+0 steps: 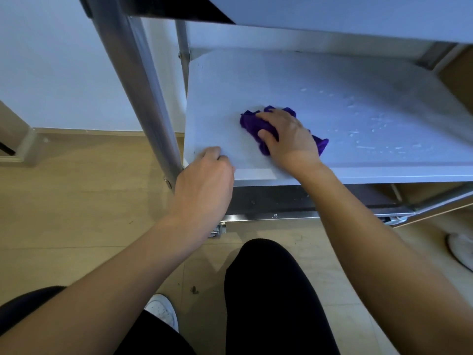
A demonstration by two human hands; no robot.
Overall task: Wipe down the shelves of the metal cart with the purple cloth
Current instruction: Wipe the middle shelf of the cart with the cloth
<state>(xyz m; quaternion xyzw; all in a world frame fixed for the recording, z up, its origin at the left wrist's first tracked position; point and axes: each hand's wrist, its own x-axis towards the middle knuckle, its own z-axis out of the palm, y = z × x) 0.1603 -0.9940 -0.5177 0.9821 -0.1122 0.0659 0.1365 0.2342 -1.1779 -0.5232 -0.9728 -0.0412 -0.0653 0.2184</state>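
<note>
The left hand (pixel 204 175) rests curled on the front left corner of the shelf (pixel 358 80), fingers bent over the edge, probably steadying the cart (pixel 133 80); it holds nothing. Just right of it, the cloth (pixel 252 123) lies bunched on the shelf, left of centre. It looks soft, light and limp, best handled by pressing flat from above. The right hand (pixel 286 137) does so, palm down, fingers spread over the cloth. Droplets (pixel 368 124), seemingly wet, lie further right.

metal shelf (pixel 358 80) | purple cloth (pixel 252 124) bunched near front-left | droplets (pixel 378 124) right
</note>
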